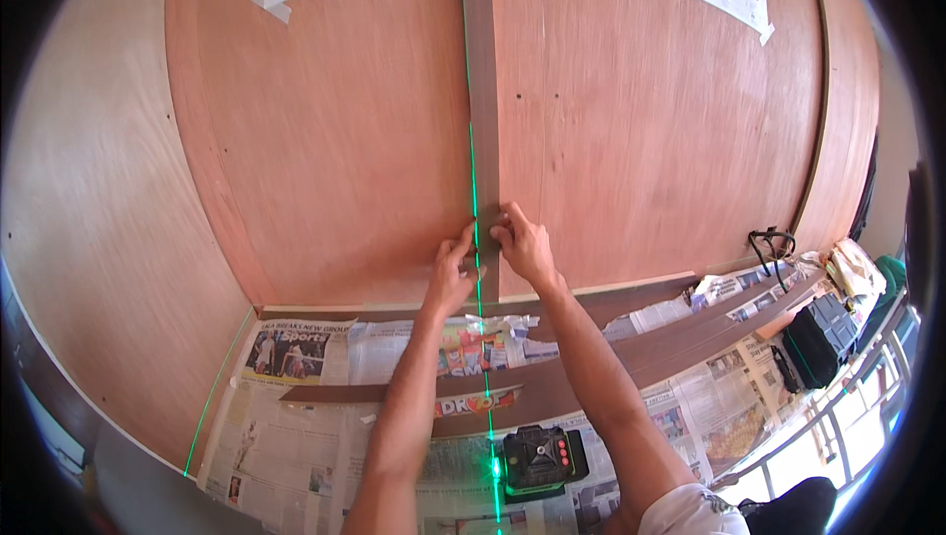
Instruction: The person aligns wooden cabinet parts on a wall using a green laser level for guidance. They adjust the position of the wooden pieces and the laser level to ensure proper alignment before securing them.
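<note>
Brown strip [486, 141] stood against wood panel [650, 161], long axis upright, running from top of view to panel's foot. Green laser line [474, 175] ran along strip's left edge. Left hand [453, 269] at left edge: index finger and thumb apart, at strip. Right hand [527, 251] at right edge: index finger and thumb slightly apart; cannot tell how firmly either pressed.

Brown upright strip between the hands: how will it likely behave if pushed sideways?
The strip looks fairly stiff: it stands straight against the panel. Being narrow for its length, it may bow or pivot if pushed. Its smooth-looking face might be slippery.
</note>
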Demonstrator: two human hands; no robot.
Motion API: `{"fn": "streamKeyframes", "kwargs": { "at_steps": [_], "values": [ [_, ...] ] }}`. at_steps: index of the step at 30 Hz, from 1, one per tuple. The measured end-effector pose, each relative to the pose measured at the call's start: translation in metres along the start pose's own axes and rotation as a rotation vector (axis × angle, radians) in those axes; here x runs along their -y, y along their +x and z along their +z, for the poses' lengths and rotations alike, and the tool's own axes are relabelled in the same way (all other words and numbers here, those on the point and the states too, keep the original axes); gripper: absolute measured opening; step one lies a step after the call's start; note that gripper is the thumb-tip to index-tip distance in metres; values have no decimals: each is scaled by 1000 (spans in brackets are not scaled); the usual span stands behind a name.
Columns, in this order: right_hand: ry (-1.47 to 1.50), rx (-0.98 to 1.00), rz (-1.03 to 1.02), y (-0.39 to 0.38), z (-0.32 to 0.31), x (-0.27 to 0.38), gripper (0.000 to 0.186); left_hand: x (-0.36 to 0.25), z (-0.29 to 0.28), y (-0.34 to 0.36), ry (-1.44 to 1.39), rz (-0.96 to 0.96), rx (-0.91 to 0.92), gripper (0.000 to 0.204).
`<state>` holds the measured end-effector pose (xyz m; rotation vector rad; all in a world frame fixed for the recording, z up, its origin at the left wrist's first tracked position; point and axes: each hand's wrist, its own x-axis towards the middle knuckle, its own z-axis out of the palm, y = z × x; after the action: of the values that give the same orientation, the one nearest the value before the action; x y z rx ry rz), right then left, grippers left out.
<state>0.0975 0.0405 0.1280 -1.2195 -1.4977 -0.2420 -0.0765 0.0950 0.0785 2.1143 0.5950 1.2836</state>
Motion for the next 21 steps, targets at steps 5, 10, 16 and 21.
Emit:
{"fn": "streamKeyframes", "kwargs": {
  "at_steps": [5, 10, 16, 21],
  "values": [
    [-16, 24, 29, -2, 0, -1, 31, 0, -1, -1, -45, 1, 8, 88],
    [-20, 16, 45, -3, 0, 0, 30, -1, -6, -3, -17, 47, -18, 77],
    [-43, 19, 75, -3, 1, 4, 29, 2, -13, -4, -30, 57, -156, 51],
    [-60, 9, 93, -6, 2, 8, 26, 3, -13, -3, 13, 59, -222, 43]
  ]
}}
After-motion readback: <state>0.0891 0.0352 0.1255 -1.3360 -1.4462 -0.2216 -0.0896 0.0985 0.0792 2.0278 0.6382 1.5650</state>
